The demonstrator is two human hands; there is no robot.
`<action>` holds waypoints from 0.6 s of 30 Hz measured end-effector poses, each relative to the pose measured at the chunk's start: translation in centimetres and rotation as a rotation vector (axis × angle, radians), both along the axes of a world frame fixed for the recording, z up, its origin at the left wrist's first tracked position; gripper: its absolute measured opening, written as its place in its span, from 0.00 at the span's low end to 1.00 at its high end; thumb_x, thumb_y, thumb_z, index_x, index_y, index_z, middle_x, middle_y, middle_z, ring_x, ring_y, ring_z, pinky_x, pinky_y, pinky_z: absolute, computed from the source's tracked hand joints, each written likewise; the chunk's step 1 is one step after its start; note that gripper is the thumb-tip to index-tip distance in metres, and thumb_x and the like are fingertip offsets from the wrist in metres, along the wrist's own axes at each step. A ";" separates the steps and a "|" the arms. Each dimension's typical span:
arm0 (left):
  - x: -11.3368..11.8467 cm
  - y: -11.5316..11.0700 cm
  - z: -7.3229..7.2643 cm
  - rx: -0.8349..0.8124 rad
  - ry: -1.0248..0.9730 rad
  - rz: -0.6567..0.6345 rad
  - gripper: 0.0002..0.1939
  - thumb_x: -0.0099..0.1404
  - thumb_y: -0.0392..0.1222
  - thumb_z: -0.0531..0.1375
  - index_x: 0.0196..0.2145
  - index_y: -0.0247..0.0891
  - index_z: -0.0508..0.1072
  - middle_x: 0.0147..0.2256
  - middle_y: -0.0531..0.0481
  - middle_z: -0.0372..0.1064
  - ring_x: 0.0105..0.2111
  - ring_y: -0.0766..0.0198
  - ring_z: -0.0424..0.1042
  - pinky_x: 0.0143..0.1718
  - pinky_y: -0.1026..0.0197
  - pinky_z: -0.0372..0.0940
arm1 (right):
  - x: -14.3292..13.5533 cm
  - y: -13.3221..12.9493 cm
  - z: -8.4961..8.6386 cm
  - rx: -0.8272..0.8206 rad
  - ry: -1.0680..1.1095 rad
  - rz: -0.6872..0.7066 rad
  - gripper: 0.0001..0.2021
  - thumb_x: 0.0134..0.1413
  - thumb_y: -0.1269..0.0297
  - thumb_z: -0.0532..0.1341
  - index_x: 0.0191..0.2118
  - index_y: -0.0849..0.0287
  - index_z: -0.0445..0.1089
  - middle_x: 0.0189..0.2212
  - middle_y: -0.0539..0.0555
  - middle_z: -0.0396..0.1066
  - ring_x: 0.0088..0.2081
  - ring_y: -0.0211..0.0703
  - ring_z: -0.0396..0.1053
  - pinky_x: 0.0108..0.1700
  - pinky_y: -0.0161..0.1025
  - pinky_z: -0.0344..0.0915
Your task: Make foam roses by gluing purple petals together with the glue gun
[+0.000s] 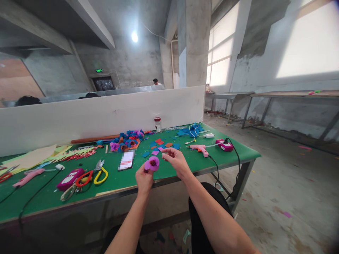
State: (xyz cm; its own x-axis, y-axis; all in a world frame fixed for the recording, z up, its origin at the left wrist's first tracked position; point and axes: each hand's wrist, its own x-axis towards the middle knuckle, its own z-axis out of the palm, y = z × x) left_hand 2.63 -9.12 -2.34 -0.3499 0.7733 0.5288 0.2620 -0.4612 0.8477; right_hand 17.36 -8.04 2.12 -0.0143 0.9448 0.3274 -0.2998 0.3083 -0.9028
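My left hand (144, 180) is closed around the underside of a purple paper flower (152, 163) with a dark centre, holding it upright just over the table's front edge. To its right, my right hand (176, 160) is raised with thumb and fingertips pinched together, a little apart from the flower. Whatever lies between those fingertips is too small to make out. Just beyond the hands, loose petal pieces in purple, blue, red and brown are scattered, among them a blue piece (146, 154) and a brown piece (168, 145).
On the green table (108, 190) lie a phone (126, 160), scissors (100, 173), a pink glue gun (200, 149), another glue gun (29, 177), and a heap of paper flowers (128, 139). A lidded jar (158, 125) stands by the white partition (106, 121). Black cables hang at the right edge.
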 end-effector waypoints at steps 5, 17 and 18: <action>-0.1 0.1 0.5 0.016 0.018 -0.028 0.10 0.50 0.46 0.65 0.24 0.36 0.77 0.19 0.56 0.65 0.22 0.67 0.62 0.25 0.66 0.59 | 0.3 -0.1 0.2 -0.040 0.021 -0.004 0.20 0.46 0.45 0.63 0.23 0.60 0.73 0.17 0.51 0.69 0.23 0.37 0.65 0.32 0.37 0.62; -0.2 0.3 0.6 0.031 -0.024 -0.048 0.10 0.50 0.46 0.67 0.24 0.36 0.76 0.20 0.55 0.68 0.23 0.67 0.65 0.26 0.67 0.61 | -0.3 -0.1 -0.1 0.014 -0.039 0.088 0.17 0.45 0.48 0.65 0.30 0.58 0.73 0.27 0.50 0.72 0.30 0.37 0.67 0.35 0.35 0.61; -0.2 0.4 0.4 0.015 -0.072 -0.075 0.11 0.50 0.47 0.67 0.25 0.36 0.76 0.21 0.55 0.69 0.23 0.66 0.66 0.28 0.66 0.63 | -0.3 0.0 -0.1 0.000 -0.031 0.063 0.15 0.43 0.50 0.66 0.29 0.58 0.71 0.26 0.49 0.71 0.29 0.37 0.66 0.35 0.35 0.61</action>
